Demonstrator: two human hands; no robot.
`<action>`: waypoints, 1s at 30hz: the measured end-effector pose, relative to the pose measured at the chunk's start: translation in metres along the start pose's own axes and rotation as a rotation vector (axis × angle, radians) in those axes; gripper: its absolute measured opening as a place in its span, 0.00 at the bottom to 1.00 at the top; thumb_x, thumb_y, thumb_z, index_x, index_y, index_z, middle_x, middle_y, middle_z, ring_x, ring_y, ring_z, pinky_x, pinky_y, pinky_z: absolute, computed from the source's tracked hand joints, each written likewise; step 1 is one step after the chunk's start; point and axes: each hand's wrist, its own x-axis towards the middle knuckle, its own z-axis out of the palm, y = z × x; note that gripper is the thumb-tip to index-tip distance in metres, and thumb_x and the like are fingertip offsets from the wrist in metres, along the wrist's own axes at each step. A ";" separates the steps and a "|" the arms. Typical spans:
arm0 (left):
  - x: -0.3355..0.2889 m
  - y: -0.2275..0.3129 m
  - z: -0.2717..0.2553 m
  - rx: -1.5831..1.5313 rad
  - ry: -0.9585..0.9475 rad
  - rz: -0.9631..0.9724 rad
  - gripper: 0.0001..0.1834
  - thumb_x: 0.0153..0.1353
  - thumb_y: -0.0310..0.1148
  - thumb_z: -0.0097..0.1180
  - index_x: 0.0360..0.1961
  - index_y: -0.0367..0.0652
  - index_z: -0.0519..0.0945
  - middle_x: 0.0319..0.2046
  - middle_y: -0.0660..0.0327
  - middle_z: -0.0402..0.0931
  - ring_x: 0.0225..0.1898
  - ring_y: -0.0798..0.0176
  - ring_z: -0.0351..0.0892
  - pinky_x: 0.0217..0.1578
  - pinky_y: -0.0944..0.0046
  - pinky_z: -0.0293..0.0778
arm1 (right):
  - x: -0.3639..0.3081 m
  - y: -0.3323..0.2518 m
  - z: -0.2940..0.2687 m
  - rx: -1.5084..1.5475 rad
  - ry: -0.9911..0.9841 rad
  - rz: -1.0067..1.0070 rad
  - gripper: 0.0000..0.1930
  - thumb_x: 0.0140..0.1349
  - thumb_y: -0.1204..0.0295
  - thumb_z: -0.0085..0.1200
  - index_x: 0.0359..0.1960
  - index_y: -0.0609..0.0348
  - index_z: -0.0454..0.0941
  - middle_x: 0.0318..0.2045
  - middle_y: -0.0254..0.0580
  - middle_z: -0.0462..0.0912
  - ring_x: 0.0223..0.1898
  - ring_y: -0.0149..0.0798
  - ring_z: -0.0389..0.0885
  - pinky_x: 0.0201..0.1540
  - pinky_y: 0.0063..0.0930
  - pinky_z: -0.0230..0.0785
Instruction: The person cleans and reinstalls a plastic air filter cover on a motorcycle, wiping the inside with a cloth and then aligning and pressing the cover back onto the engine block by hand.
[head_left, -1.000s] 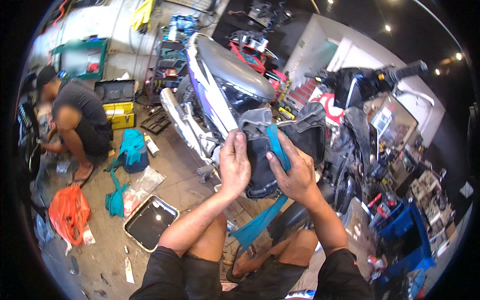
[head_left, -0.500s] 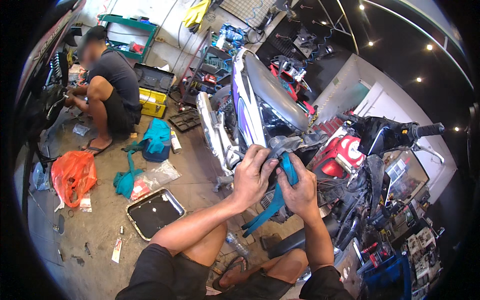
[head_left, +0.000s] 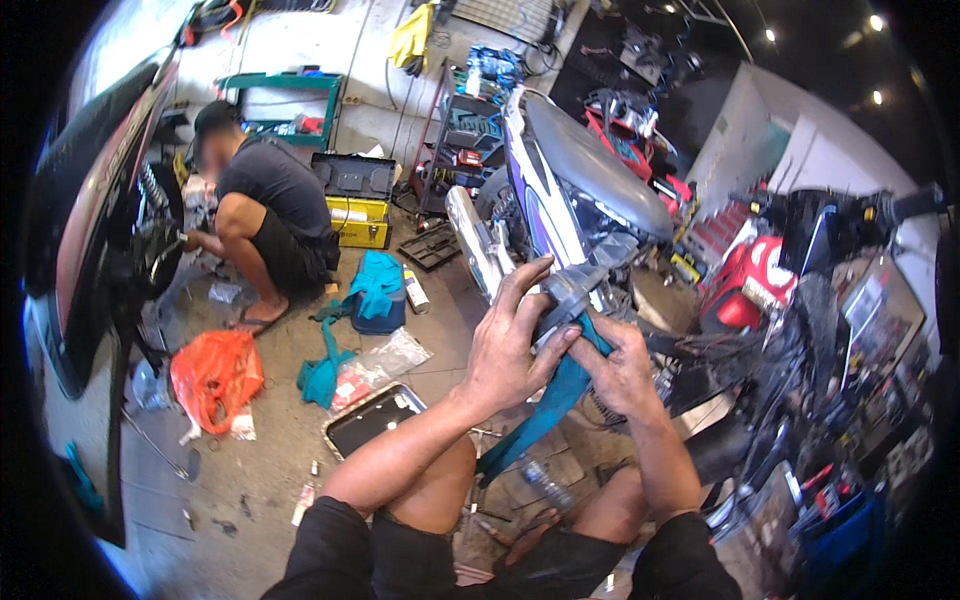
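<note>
Raised in front of the purple-and-white motorcycle (head_left: 540, 190), my left hand (head_left: 505, 350) is closed around a dark grey motorcycle part (head_left: 572, 288), whose exact kind I cannot make out. My right hand (head_left: 622, 368) pinches a teal cloth (head_left: 548, 420) against the near end of this part. The cloth's long tail hangs down between my forearms toward my knees. Both hands are close together, with the part's far end sticking out up and right past my left fingers.
A person (head_left: 275, 190) squats at the left beside another motorcycle (head_left: 85, 250). On the floor lie an orange plastic bag (head_left: 217, 375), a dark tray (head_left: 338, 440), teal rags (head_left: 375, 285) and a clear bottle (head_left: 545, 482). A yellow toolbox (head_left: 358, 225) and a red motorcycle part (head_left: 745, 285) stand farther off.
The view has swung left, so the surroundings sit farther right. My hands have shifted on the part, showing more of it, and my right hand has the cloth lower along it.
</note>
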 end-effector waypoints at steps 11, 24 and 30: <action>0.002 0.000 0.006 0.076 0.009 -0.032 0.24 0.63 0.31 0.62 0.56 0.32 0.68 0.46 0.46 0.74 0.41 0.51 0.79 0.44 0.57 0.75 | 0.003 0.003 -0.008 -0.061 -0.021 -0.090 0.21 0.62 0.74 0.61 0.56 0.72 0.76 0.44 0.59 0.84 0.45 0.46 0.86 0.47 0.33 0.77; 0.004 -0.008 -0.006 -0.334 0.223 -0.501 0.24 0.74 0.47 0.47 0.51 0.32 0.71 0.44 0.56 0.72 0.46 0.65 0.68 0.51 0.63 0.64 | -0.040 -0.010 -0.036 -0.029 0.044 0.010 0.31 0.66 0.62 0.59 0.65 0.69 0.68 0.51 0.47 0.76 0.53 0.41 0.74 0.58 0.32 0.65; 0.002 -0.017 -0.004 -0.499 0.206 -0.600 0.33 0.73 0.49 0.48 0.63 0.28 0.66 0.59 0.52 0.70 0.59 0.62 0.67 0.63 0.62 0.59 | -0.060 0.002 -0.064 0.357 0.376 0.148 0.26 0.69 0.68 0.47 0.65 0.70 0.67 0.54 0.51 0.80 0.51 0.38 0.79 0.57 0.30 0.70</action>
